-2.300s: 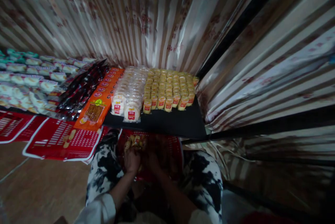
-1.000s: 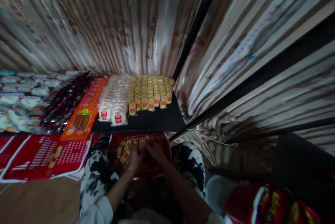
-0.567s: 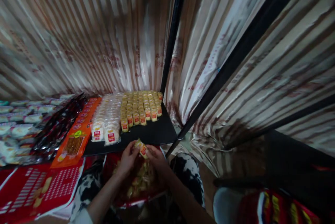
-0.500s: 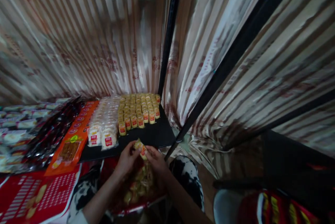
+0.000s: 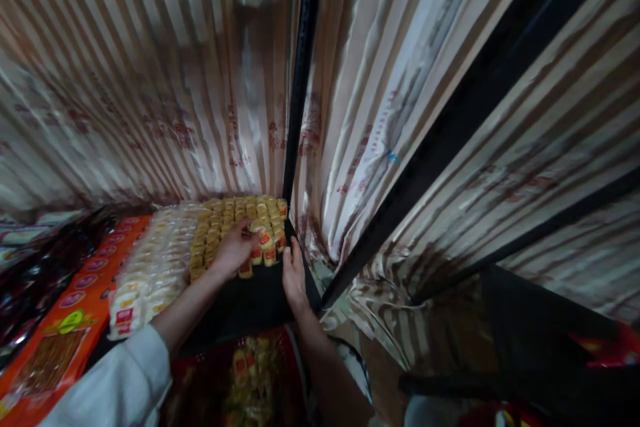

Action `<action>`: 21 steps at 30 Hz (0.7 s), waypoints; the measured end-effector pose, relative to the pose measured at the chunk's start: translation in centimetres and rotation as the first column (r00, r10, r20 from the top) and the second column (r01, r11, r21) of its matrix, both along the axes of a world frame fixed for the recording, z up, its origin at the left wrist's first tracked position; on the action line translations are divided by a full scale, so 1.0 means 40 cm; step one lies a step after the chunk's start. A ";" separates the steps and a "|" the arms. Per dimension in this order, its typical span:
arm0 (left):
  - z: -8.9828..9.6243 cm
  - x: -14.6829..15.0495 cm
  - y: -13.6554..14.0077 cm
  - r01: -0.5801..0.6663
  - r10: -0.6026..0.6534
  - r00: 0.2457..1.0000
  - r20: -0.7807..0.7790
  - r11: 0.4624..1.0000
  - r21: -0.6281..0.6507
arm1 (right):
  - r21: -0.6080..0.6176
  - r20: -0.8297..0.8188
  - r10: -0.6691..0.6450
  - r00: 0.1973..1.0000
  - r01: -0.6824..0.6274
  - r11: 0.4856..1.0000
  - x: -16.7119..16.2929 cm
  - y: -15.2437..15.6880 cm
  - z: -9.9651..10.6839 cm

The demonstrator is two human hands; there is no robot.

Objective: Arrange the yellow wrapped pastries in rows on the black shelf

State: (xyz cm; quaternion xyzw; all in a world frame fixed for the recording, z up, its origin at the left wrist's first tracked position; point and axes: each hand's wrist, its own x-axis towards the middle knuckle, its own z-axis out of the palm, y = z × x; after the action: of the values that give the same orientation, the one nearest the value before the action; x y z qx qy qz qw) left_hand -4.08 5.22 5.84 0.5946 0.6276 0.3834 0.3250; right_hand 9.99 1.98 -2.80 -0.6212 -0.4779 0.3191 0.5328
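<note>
Small yellow snack packets [image 5: 213, 230] with red labels stand in tight rows on a black board [image 5: 240, 304]. My left hand [image 5: 234, 250] reaches over the front of these rows, its fingers closed on a yellow snack packet [image 5: 263, 238]. The fingertips are partly hidden and a little blurred. At the right end of the rows my right hand [image 5: 295, 277] is open, fingers stretched out beside the packets and close to the board's edge. Below the board, a red bag [image 5: 290, 360] holds more loose yellow packets [image 5: 253, 374].
Clear-wrapped white packets [image 5: 160, 254] stand in rows left of the yellow ones. An orange snack pouch [image 5: 75, 310] and dark shiny packs [image 5: 45, 267] lie farther left. Black metal poles [image 5: 300, 74] and striped sheeting [image 5: 200, 80] enclose the back and right.
Both hands have risen from above the bag to the yellow rows, the left carrying a packet. The right hand has let go of that packet and opened. The view has shifted right.
</note>
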 end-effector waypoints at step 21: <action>-0.067 0.207 0.313 0.318 -0.176 0.818 -0.547 0.931 0.177 | 0.055 0.055 0.046 0.997 -0.049 0.997 -0.008 0.118 -0.069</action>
State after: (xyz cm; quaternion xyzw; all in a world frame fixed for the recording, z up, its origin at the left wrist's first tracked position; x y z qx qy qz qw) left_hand 4.20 17.73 3.18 0.7904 0.5529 0.2404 0.1086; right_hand 9.66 6.69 -5.58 -0.6028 -0.5156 0.3012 0.5292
